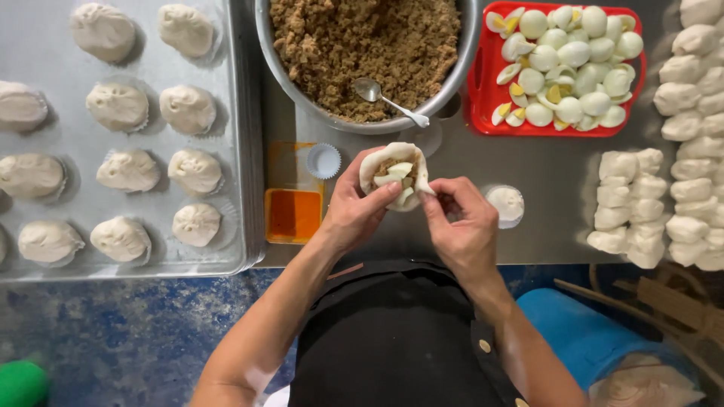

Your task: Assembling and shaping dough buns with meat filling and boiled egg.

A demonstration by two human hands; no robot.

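Note:
My left hand cups a round of white dough that lies open with brown filling and a wedge of boiled egg inside; its thumb presses on the filling. My right hand pinches the dough's right edge between thumb and forefinger. Both hands hover over the steel table, just in front of a big metal bowl of brown crumbly filling with a spoon lying in it.
A red tray of cut boiled eggs stands at the back right. Raw dough pieces lie in rows on the right. A metal baking tray on the left holds several shaped buns. An empty paper cup, an orange pad and a small dough-filled cup sit near my hands.

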